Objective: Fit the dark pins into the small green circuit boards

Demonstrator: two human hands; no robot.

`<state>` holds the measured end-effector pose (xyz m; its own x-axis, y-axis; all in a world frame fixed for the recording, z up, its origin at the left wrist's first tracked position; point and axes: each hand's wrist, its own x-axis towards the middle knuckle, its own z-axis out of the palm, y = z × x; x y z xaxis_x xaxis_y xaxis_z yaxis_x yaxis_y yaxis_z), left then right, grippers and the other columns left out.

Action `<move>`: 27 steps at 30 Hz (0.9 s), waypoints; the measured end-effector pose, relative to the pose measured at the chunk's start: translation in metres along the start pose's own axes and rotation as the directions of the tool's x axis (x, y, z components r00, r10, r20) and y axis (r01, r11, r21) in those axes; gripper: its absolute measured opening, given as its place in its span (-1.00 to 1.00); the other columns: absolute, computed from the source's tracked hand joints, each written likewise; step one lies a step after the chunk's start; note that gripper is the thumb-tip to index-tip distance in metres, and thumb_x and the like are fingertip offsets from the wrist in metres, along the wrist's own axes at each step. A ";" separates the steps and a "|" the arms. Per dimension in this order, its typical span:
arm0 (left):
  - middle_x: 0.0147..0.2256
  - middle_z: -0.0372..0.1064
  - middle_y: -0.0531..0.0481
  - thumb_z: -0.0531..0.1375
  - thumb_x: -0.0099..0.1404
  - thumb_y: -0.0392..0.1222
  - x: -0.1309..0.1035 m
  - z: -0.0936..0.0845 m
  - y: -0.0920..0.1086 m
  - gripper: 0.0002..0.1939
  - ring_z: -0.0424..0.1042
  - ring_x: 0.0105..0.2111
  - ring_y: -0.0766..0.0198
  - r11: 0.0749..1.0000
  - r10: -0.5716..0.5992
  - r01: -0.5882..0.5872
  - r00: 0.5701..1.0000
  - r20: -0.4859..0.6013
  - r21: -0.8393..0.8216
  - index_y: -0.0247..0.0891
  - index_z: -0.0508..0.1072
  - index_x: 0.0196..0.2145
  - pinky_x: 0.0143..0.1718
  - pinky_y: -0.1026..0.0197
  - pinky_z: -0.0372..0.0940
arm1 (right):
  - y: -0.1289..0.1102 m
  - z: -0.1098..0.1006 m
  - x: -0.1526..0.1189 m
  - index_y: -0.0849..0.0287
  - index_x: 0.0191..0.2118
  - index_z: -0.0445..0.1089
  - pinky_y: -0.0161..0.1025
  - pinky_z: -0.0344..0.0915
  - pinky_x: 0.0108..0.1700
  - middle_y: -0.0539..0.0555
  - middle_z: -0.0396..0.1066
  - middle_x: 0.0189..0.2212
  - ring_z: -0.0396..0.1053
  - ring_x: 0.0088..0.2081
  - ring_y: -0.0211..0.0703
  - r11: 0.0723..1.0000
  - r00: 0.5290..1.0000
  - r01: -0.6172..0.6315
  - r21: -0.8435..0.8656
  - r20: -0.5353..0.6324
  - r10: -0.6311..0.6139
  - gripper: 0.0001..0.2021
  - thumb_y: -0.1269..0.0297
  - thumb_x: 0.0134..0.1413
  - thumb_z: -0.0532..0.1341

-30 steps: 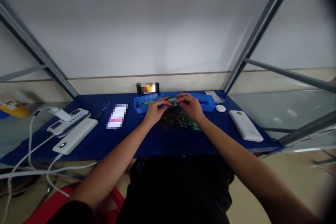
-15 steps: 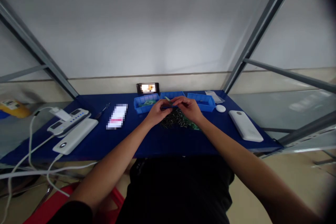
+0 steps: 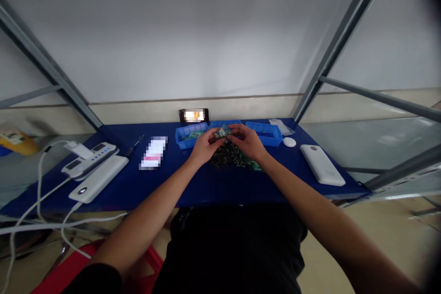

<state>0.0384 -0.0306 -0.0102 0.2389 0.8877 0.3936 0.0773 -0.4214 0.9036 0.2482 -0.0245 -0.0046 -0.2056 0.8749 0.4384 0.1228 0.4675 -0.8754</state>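
Between my two hands is a small green circuit board (image 3: 223, 131) with pale parts on its face. My left hand (image 3: 204, 148) grips its left side between thumb and fingers. On the other side, my right hand (image 3: 248, 142) pinches the right edge. Both hands hover over a pile of small dark cylindrical components (image 3: 227, 155). More green boards (image 3: 255, 166) lie at the pile's right, partly behind my right wrist. Just beyond my left hand stands a blue bin (image 3: 182, 141) with green pieces inside. A second blue bin (image 3: 225, 123) is mostly hidden behind the hands.
A third blue bin (image 3: 272, 141) stands at the right, beside a round white object (image 3: 289, 142) and a plastic bag (image 3: 280, 126). White power banks (image 3: 322, 165) and a power strip (image 3: 90, 161) flank the work area. A phone (image 3: 154, 153) lies left; another (image 3: 194, 115) leans at the back.
The circuit board has been tilted from nearly edge-on so that its face with the pale parts shows. My fingers have shifted slightly around it.
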 end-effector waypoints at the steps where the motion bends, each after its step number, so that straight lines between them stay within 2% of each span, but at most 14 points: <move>1: -0.26 0.60 -0.06 0.42 0.28 0.00 0.000 0.000 0.000 -0.52 0.58 -0.33 0.11 1.000 0.004 -0.004 1.000 -0.017 -0.008 -0.16 0.48 0.10 -0.29 0.08 0.47 | 0.000 0.000 0.000 0.04 0.05 0.48 -0.08 0.54 -0.10 0.06 0.59 -0.21 0.56 -0.19 -0.09 1.000 1.000 -0.011 0.024 0.005 0.011 -0.61 0.08 0.13 0.42; 4: -0.23 0.61 -0.07 0.42 0.29 0.00 0.000 0.000 0.002 -0.52 0.59 -0.29 0.11 0.998 0.035 -0.032 0.998 -0.061 0.047 -0.17 0.46 0.09 -0.22 0.06 0.46 | -0.001 0.001 0.001 0.06 -0.01 0.47 -0.13 0.54 -0.24 0.06 0.59 -0.23 0.56 -0.24 -0.08 0.995 0.999 -0.042 0.086 -0.009 0.043 -0.62 0.06 0.09 0.44; 7: -0.21 0.60 -0.09 0.40 0.32 -0.02 0.002 -0.004 0.004 -0.57 0.57 -0.29 0.13 0.995 0.077 -0.066 0.986 -0.150 0.073 -0.16 0.45 0.07 -0.24 0.08 0.43 | -0.002 0.000 0.002 0.08 -0.04 0.47 -0.16 0.52 -0.34 0.08 0.58 -0.23 0.57 -0.24 -0.05 0.993 0.997 -0.042 0.112 -0.066 0.049 -0.64 0.04 0.11 0.42; 10: -0.16 0.58 -0.09 0.37 0.34 -0.04 0.004 -0.012 0.004 -0.66 0.57 -0.24 0.14 0.992 0.119 -0.105 0.951 -0.285 0.063 -0.13 0.43 0.00 -0.26 0.12 0.43 | -0.003 -0.003 0.003 0.09 -0.03 0.46 -0.18 0.50 -0.35 0.10 0.58 -0.24 0.57 -0.24 -0.06 0.995 0.989 -0.013 0.100 -0.143 0.027 -0.66 0.04 0.16 0.39; 13: -0.09 0.58 -0.07 0.33 0.38 -0.06 0.005 -0.020 0.006 -0.71 0.58 -0.17 0.15 0.984 0.163 -0.122 0.907 -0.389 0.130 -0.12 0.39 -0.02 -0.19 0.12 0.45 | -0.003 -0.006 0.005 0.08 0.01 0.41 -0.19 0.48 -0.36 0.10 0.58 -0.25 0.57 -0.23 -0.06 0.995 0.983 0.009 0.103 -0.183 0.010 -0.66 0.05 0.21 0.35; 17: -0.11 0.59 -0.02 0.30 0.41 -0.14 0.004 -0.023 0.010 -0.69 0.59 -0.19 0.17 0.942 0.257 -0.150 0.898 -0.357 0.300 -0.08 0.32 0.04 -0.07 0.04 0.46 | -0.004 -0.007 0.005 0.06 0.02 0.38 -0.19 0.47 -0.36 0.10 0.57 -0.26 0.56 -0.23 -0.06 0.996 0.983 0.024 0.091 -0.183 -0.007 -0.66 0.06 0.22 0.34; 21: -0.19 0.55 -0.02 0.27 0.43 -0.20 0.003 -0.020 0.013 -0.70 0.57 -0.25 0.17 0.895 0.283 -0.115 0.893 -0.351 0.431 -0.08 0.25 0.02 -0.19 0.09 0.46 | -0.006 -0.006 0.004 0.06 0.02 0.37 -0.19 0.46 -0.36 0.12 0.57 -0.25 0.55 -0.25 -0.07 0.998 0.988 0.005 0.066 -0.156 0.005 -0.68 0.08 0.23 0.32; 23: -0.13 0.52 -0.07 0.24 0.45 -0.24 0.002 -0.023 0.014 -0.69 0.55 -0.24 0.16 0.857 0.309 -0.104 0.887 -0.342 0.505 -0.09 0.23 0.05 -0.21 0.09 0.45 | -0.007 -0.006 0.004 0.07 0.02 0.37 -0.19 0.47 -0.36 0.13 0.57 -0.24 0.55 -0.25 -0.07 0.999 0.989 -0.016 0.049 -0.148 0.023 -0.69 0.09 0.23 0.30; 25: -0.01 0.47 -0.15 0.18 0.47 -0.30 0.002 -0.030 0.015 -0.71 0.54 -0.16 0.13 0.774 0.356 -0.104 0.887 -0.293 0.625 -0.12 0.26 0.08 -0.12 0.04 0.45 | -0.007 -0.006 0.003 0.08 0.03 0.37 -0.19 0.47 -0.35 0.13 0.57 -0.24 0.55 -0.25 -0.08 0.999 0.990 -0.026 0.029 -0.136 0.030 -0.69 0.10 0.24 0.30; 27: 0.06 0.39 -0.22 0.09 0.47 -0.38 0.001 -0.038 0.015 -0.74 0.52 -0.07 0.07 0.649 0.374 -0.083 0.900 -0.222 0.756 -0.18 0.34 0.06 0.00 -0.03 0.42 | -0.006 -0.006 0.003 0.09 0.03 0.39 -0.18 0.47 -0.32 0.12 0.57 -0.24 0.55 -0.24 -0.08 1.000 0.993 -0.025 -0.005 -0.117 0.025 -0.69 0.10 0.25 0.29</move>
<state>0.0030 -0.0296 0.0104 0.0288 0.6829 0.7299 0.7620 -0.4876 0.4261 0.2523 -0.0245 0.0032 -0.0878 0.8949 0.4375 0.1327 0.4457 -0.8853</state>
